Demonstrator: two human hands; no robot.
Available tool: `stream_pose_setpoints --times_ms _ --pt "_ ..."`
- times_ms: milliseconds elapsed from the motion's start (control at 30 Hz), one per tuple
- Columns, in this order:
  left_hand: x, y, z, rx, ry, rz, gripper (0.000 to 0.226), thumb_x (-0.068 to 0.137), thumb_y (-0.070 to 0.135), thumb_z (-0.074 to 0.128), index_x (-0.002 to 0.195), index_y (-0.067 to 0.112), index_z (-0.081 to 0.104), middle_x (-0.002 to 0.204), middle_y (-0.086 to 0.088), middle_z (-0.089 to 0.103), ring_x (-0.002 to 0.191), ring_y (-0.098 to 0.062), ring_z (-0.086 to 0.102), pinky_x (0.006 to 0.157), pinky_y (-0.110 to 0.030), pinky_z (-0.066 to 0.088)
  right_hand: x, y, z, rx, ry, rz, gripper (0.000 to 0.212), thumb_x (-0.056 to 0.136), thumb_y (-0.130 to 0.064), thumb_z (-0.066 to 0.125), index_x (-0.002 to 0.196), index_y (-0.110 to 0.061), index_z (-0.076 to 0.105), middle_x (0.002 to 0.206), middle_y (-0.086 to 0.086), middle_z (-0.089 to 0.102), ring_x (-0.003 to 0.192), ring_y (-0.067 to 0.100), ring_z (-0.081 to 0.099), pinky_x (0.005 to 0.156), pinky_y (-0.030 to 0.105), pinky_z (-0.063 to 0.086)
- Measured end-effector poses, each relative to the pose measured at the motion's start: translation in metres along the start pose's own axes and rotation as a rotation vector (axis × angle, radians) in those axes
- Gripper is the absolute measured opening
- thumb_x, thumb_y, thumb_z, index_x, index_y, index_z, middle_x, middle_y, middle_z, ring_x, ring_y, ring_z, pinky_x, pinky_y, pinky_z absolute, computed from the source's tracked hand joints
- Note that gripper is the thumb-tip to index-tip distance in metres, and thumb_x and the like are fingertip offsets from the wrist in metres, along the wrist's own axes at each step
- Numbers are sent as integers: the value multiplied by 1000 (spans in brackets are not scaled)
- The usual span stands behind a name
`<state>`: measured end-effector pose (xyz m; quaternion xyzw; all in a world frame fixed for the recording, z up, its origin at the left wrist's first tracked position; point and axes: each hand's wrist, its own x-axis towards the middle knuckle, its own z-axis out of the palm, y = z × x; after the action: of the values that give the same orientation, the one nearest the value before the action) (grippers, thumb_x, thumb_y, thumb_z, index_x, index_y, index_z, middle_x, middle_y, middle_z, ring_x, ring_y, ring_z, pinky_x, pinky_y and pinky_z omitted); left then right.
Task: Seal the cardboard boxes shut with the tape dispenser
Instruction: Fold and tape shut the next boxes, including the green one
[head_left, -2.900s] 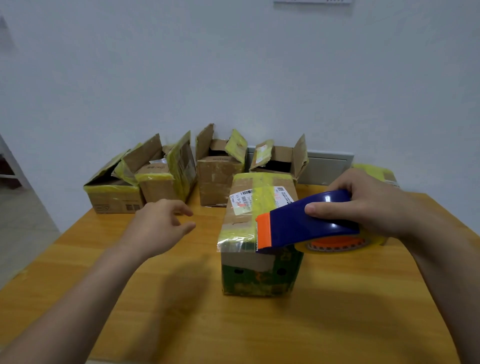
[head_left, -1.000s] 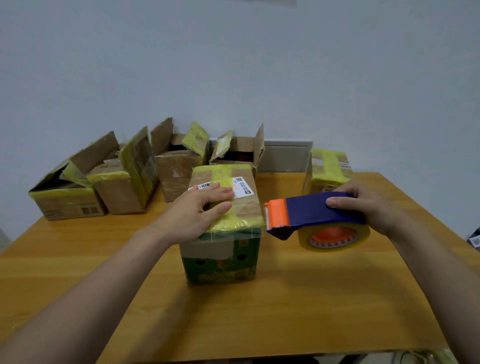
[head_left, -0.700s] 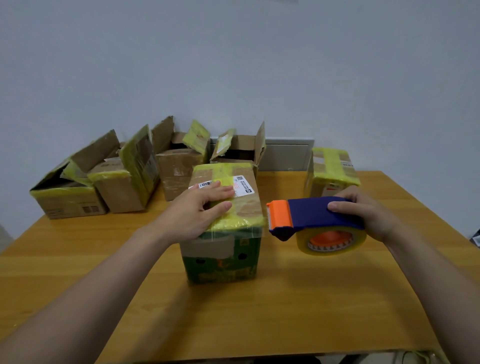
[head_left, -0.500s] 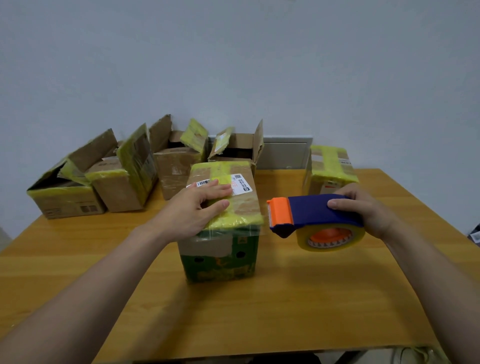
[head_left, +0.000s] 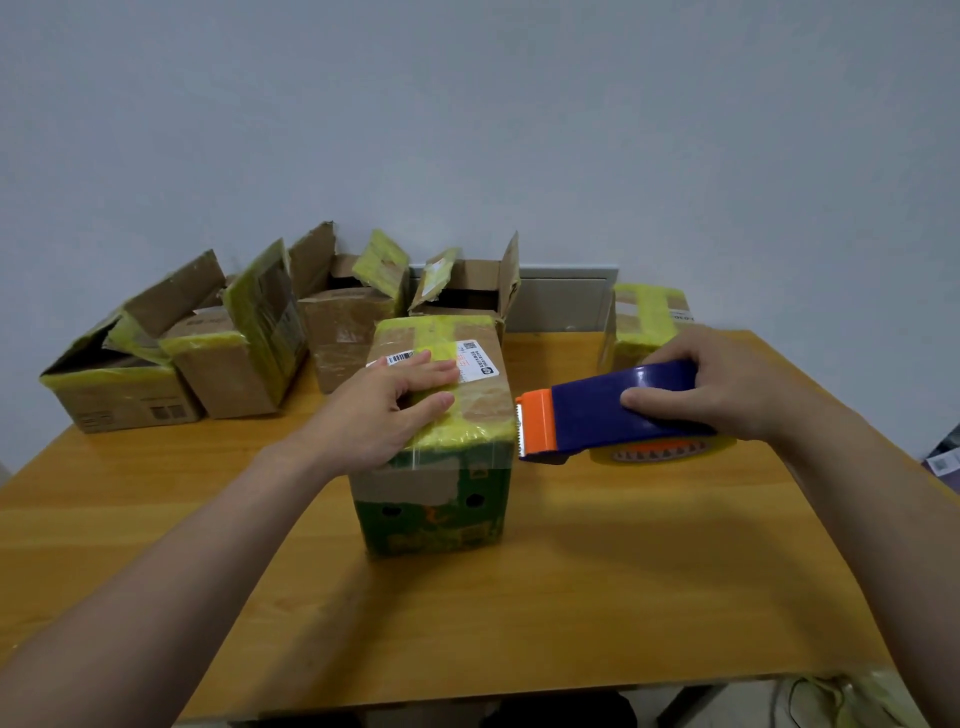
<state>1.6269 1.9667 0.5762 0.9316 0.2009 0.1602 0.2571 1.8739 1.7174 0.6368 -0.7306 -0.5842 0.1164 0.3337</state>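
We identify the tape dispenser (head_left: 613, 410) by its dark blue body and orange cutter head. Its tape roll (head_left: 670, 453) is translucent yellow around an orange core. The near box (head_left: 436, 514) is printed green with dark round spots below and is brown above, banded with yellow tape. Its label (head_left: 475, 358) is white with a black barcode. The rear boxes (head_left: 234, 371) are plain brown with yellow tape. We see orange-brown wood grain on the counter (head_left: 623, 597).

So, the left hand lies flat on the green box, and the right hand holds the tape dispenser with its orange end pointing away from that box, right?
Not quite: in the head view the orange end of the tape dispenser points toward the green box. The rest is right.
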Motion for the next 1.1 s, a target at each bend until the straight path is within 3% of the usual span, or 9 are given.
stream_pose_setpoints --times_ms 200,333,500,600,733,867,1000,1100 --pt "-1 1 -1 -10 -4 -5 44 104 46 52 148 40 54 157 25 44 151 6 22 128 -34 9 -10 -6 0 -256 12 -112 38 87 -45 77 76 -8 76 64 6 69 56 21 62 46 29 43" --pt "-2 3 -2 -19 -13 -13 44 105 45 53 148 39 55 157 23 45 153 4 23 130 -41 13 -21 5 0 -97 22 -111 45 88 -51 75 70 -10 73 61 5 67 50 18 60 46 21 41" --pt "-3 4 -2 -19 -17 -12 44 104 44 53 148 39 55 157 23 45 152 4 23 128 -37 14 -26 20 6 117 -32 -95 36 81 -56 65 67 -24 73 60 -1 65 49 11 56 50 21 40" --pt "-2 4 -3 -15 -26 -14 44 104 45 53 148 39 54 158 23 44 153 3 22 126 -33 11 -25 22 8 114 -29 -98 38 80 -59 64 72 -24 75 62 0 67 50 13 59 51 21 42" --pt "-1 4 -2 -9 -37 -18 44 104 45 53 148 39 54 159 23 43 153 3 21 124 -30 8 -21 19 7 80 -17 -129 27 80 -57 64 64 -37 70 56 -8 64 48 9 58 48 15 39" --pt "-2 5 -3 -4 -37 -10 43 105 43 53 148 39 55 157 25 44 152 5 22 121 -27 9 -14 20 1 87 40 -97 42 74 -57 66 55 -19 65 48 -5 55 43 5 48 46 13 34" --pt "-2 5 -3 -14 -31 -4 43 105 42 53 148 39 55 156 26 45 150 7 22 120 -25 10 -2 11 -4 119 -40 -52 32 82 -38 70 50 -40 66 46 -18 56 42 -3 52 45 6 35" --pt "-2 5 -3 -19 -36 -14 43 105 43 53 148 40 55 156 26 44 150 7 22 123 -29 12 7 10 -10 126 -105 -19 33 80 -43 71 48 -37 65 46 -13 57 41 1 52 45 9 35"
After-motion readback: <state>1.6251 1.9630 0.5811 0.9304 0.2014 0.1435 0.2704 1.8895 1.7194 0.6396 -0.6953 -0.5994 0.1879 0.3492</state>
